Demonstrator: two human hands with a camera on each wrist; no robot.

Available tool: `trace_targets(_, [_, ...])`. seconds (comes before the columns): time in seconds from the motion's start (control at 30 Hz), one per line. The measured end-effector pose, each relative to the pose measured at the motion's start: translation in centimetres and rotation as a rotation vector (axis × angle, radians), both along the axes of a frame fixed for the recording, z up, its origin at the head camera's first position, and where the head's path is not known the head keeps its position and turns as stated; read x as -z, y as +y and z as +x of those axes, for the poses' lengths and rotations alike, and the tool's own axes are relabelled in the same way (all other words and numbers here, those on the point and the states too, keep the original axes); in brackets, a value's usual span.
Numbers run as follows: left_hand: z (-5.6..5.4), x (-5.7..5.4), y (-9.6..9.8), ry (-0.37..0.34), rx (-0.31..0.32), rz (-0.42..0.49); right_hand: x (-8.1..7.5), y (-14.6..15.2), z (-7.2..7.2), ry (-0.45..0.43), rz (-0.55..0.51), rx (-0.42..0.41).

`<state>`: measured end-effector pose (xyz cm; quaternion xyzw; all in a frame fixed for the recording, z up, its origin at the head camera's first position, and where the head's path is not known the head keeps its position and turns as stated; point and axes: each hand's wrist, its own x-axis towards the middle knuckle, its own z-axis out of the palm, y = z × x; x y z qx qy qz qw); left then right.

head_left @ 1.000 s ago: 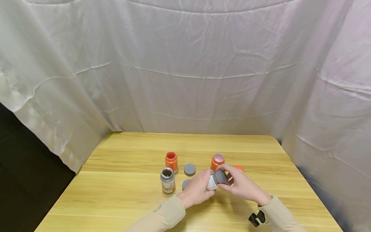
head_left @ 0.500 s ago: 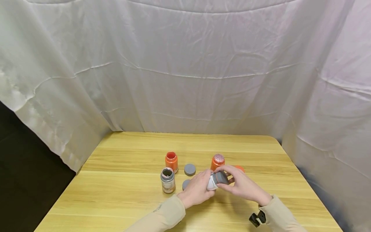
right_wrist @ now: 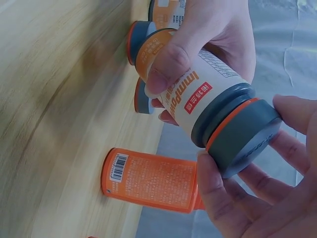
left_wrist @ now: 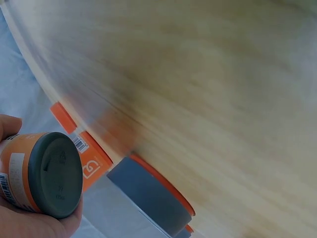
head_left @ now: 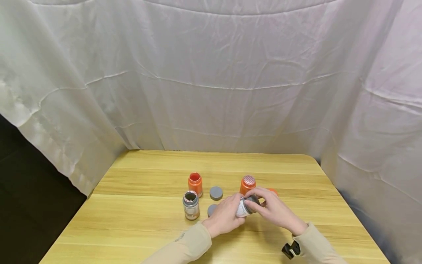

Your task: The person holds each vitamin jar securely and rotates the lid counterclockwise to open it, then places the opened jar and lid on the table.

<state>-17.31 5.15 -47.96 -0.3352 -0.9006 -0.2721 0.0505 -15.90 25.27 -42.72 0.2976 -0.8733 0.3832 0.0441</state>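
Note:
My left hand (head_left: 225,214) grips a supplement bottle (right_wrist: 198,94) around its body, above the table in the head view. The bottle is dark grey with a white and orange label and is tilted, its top towards the right. On its mouth sits a dark grey screw cap (right_wrist: 247,136) with an orange lower rim. Thumb and fingers of my right hand (head_left: 275,211) pinch the sides of this cap. The left wrist view shows the bottle's dark base (left_wrist: 57,173). Just behind the hands stands an orange bottle (head_left: 248,185) with a silvery patterned top.
To the left stand an uncapped orange bottle (head_left: 195,185) and an uncapped grey bottle (head_left: 191,207). Near them lie two grey caps, one farther back (head_left: 215,193) and one partly behind the left hand. An orange cap (head_left: 273,191) shows behind the right hand. A pale curtain (head_left: 211,110) surrounds the table.
The fingers of my right hand have shifted around the cap, with the thumb moving up and left over it. My left hand and the bottle stay almost in place.

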Motion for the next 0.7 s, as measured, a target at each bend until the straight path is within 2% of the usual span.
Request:
trace_targets(0.13, [-0.02,0.03,0.12,-0.005,-0.006,-0.003,0.06,-0.02,-0.08,0.015,-0.001,0.009])
trace_targets(0.33, [0.03,0.01,0.17,-0.005,-0.009,-0.002,0.21,0.11,-0.17,-0.011,0.034,0.080])
trace_targets(0.6, [0.25,-0.10,0.18,-0.010,-0.003,-0.002,0.04,0.46,-0.09,-0.197,0.137,0.209])
trace_targets(0.7, [0.31,-0.18,0.17,-0.003,-0.001,-0.004,-0.12,0.49,0.01,-0.260,0.152,0.226])
